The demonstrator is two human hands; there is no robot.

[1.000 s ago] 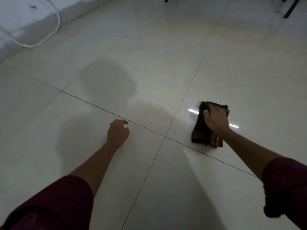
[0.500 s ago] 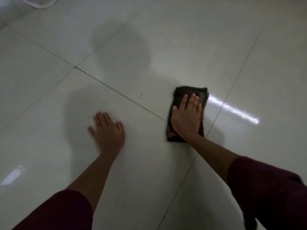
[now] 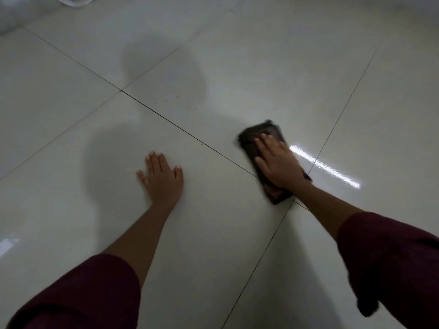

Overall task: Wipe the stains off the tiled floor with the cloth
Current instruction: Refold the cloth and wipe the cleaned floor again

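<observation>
Two hands show: the left hand (image 3: 164,180) and the right hand (image 3: 278,162), each at the end of one dark red sleeve, so two sleeves. One cloth (image 3: 257,143) lies under the right hand. A few small dark specks (image 3: 177,97), three or four, sit on the floor (image 3: 71,115) beyond the left hand. Two grout lines cross near the right wrist. One bright light streak (image 3: 325,167) lies right of the right hand.
</observation>
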